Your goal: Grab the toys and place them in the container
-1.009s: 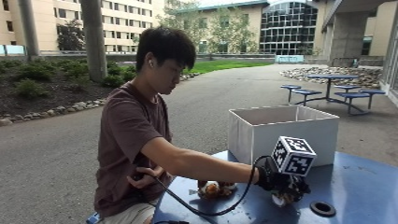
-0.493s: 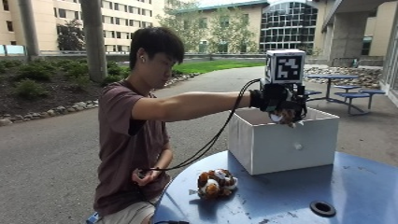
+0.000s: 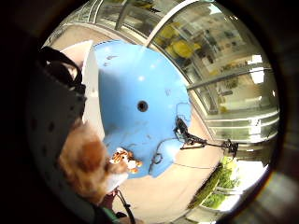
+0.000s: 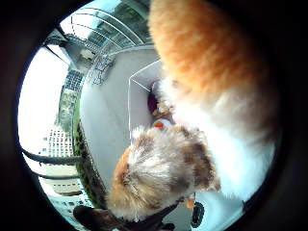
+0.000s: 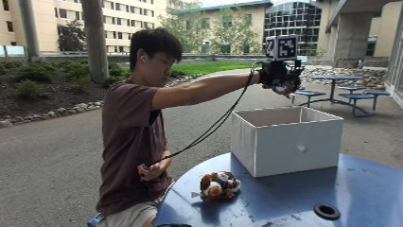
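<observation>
Fuzzy brown-and-orange plush toy (image 5: 219, 185) sits lower centre on the smooth round blue table (image 5: 353, 189), boxy white fabric container (image 5: 286, 139) behind it. Upper right, gloved right hand (image 5: 280, 79) clutches a furry orange-white plush (image 5: 291, 88) above the container, hanging downward.

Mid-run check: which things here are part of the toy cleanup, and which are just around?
Job: furry toy held in the right hand above the white container; striped plush toy waiting on the blue table.

Not the job: picnic tables behind; tripod on the ground beside the table.
</observation>
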Tool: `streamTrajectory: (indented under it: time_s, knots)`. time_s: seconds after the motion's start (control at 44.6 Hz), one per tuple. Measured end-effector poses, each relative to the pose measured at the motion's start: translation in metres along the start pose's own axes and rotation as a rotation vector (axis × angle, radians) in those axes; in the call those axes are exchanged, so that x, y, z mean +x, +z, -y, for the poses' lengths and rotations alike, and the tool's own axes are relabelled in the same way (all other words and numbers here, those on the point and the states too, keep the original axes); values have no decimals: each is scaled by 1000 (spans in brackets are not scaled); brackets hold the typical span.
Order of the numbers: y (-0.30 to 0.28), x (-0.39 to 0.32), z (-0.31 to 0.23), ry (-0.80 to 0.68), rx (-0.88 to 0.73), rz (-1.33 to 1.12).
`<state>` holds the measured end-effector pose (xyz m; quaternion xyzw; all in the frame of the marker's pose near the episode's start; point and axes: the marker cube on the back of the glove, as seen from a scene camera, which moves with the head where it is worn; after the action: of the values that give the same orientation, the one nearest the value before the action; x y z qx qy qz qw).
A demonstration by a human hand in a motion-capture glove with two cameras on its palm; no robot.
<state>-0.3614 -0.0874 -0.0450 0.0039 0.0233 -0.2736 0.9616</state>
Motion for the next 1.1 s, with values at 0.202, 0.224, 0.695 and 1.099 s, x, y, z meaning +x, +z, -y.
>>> streamTrajectory:
  time_s: [0.202,0.224,0.695,1.099]
  knots:
    - [22,-99,31,-134,-37,-19]
    - [24,-103,31,-140,-37,-22]
    - [57,-168,45,-92,-336,-89]
    - [13,-32,-35,50,-272,-99]
